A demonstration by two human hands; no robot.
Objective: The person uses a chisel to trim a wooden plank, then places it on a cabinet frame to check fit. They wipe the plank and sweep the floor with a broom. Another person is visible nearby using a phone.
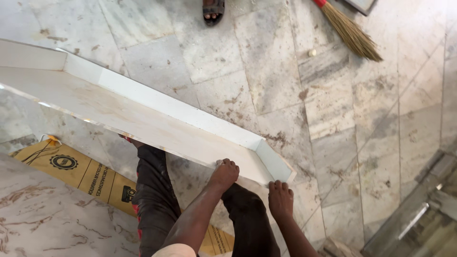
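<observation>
A long white panel [143, 114] with raised lips along its far side and both ends is held level above a marble floor, running from the far left to the middle. My left hand [223, 173] curls its fingers over the near long edge, close to the right end. My right hand [281, 200] grips the same edge from beneath at the right-hand corner, a hand's width from the left. My legs in dark trousers [154, 195] stand under the panel.
A straw broom [351, 34] lies on the stained marble floor [342, 119] at the top right. Another person's sandalled foot [213, 10] stands at the top edge. A yellow flattened carton [76, 171] and a marble slab [43, 223] lie at lower left; a metal-framed pane [419, 214] at lower right.
</observation>
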